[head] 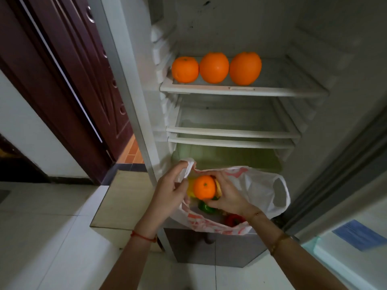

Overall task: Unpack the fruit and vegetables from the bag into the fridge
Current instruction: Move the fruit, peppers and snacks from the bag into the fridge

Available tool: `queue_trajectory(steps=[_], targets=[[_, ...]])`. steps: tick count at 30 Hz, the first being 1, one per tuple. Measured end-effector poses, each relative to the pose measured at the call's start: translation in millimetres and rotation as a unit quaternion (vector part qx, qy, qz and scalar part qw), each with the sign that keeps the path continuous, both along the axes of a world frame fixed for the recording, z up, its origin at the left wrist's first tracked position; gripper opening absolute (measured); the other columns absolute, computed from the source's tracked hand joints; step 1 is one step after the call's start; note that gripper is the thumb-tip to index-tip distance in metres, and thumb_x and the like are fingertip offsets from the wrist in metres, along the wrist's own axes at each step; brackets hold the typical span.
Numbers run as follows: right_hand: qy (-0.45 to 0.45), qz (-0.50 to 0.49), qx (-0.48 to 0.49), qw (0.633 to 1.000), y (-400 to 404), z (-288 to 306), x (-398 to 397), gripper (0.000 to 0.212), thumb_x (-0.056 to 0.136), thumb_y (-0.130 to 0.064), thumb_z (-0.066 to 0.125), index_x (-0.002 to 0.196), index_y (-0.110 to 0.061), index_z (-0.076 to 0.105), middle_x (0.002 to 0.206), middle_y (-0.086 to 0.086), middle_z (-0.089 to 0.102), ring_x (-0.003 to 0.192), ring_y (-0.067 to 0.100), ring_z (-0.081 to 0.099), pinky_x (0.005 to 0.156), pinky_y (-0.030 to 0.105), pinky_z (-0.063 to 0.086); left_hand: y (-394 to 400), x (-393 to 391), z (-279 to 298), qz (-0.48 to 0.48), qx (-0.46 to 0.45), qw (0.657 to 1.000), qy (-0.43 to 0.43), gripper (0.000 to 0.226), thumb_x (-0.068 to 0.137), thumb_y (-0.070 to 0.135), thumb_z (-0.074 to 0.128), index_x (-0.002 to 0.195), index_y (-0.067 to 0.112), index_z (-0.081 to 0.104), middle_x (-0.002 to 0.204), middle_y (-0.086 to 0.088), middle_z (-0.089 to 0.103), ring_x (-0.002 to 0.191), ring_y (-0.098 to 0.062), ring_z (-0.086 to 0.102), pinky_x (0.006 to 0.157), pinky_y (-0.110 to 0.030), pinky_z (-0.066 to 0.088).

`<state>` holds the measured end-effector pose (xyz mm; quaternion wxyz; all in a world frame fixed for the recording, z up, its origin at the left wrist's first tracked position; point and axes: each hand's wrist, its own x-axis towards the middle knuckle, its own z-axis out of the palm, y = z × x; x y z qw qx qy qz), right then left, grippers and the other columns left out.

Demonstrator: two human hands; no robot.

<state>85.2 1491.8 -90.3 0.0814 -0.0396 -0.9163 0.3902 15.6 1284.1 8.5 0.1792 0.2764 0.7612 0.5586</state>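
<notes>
A white plastic bag (259, 185) with red print hangs open in front of the fridge's lower part. My left hand (169, 185) grips its left handle. My right hand (225, 193) holds an orange (204, 187) just above the bag's mouth. Inside the bag lie a green pepper (206, 207), a red pepper (233, 219) and something yellow (191, 192), partly hidden. Three oranges (214, 68) stand in a row on the top fridge shelf (272, 92).
Two bare shelves (232, 132) sit below the top one, over a greenish drawer space. The fridge door (343, 206) stands open at the right. A dark wooden door (69, 80) and a tiled floor (52, 237) lie to the left.
</notes>
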Motion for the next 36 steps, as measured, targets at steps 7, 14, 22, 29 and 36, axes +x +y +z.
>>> queue_trajectory(steps=[7, 14, 22, 29, 36], targets=[[0.06, -0.117, -0.097, 0.987, 16, 36, 17, 0.073, 0.068, -0.036, 0.082, 0.129, -0.04, 0.041, 0.132, -0.009, 0.039, 0.118, 0.012, 0.048, 0.095, 0.038, 0.052, 21, 1, 9, -0.013, 0.002, 1.0, 0.027, 0.053, 0.097, 0.005, 0.048, 0.107, 0.057, 0.042, 0.091, -0.007, 0.058, 0.052, -0.019, 0.064, 0.05, -0.029, 0.058], [0.217, -0.201, -0.139, 0.945, 34, 121, 20, 0.072, 0.069, -0.048, 0.071, 0.133, -0.032, 0.043, 0.137, -0.007, 0.041, 0.118, 0.01, 0.051, 0.09, 0.028, 0.053, 39, -6, 10, -0.023, -0.002, 1.0, 0.006, 0.04, 0.098, 0.008, 0.048, 0.129, 0.033, 0.047, 0.113, -0.006, 0.059, 0.056, -0.022, 0.065, 0.048, -0.039, 0.059], [0.352, -0.328, -0.121, 0.868, 91, 226, -11, 0.066, 0.083, -0.028, 0.074, 0.138, -0.014, 0.039, 0.131, 0.002, 0.051, 0.108, 0.01, 0.057, 0.084, 0.014, 0.05, 46, -12, 9, -0.013, -0.023, 1.0, 0.005, 0.043, 0.098, 0.01, 0.049, 0.134, 0.033, 0.044, 0.096, -0.006, 0.065, 0.059, -0.025, 0.067, 0.052, -0.04, 0.06], [0.279, -0.384, -0.041, 0.879, 133, 248, -44, 0.065, 0.081, -0.03, 0.074, 0.134, -0.007, 0.044, 0.13, 0.01, 0.055, 0.118, 0.024, 0.056, 0.091, 0.027, 0.043, 48, -16, 10, -0.005, -0.028, 1.0, 0.004, 0.044, 0.098, 0.012, 0.051, 0.138, 0.028, 0.043, 0.091, -0.009, 0.066, 0.061, -0.029, 0.067, 0.049, -0.041, 0.06], [0.238, -0.371, -0.041, 0.897, 136, 238, -54, 0.069, 0.084, -0.033, 0.073, 0.139, -0.009, 0.039, 0.138, 0.01, 0.051, 0.125, 0.025, 0.052, 0.104, 0.038, 0.044, 49, -18, 12, -0.002, -0.025, 1.0, 0.001, 0.044, 0.098, 0.011, 0.05, 0.137, 0.029, 0.043, 0.088, -0.009, 0.067, 0.057, -0.024, 0.067, 0.047, -0.035, 0.059]])
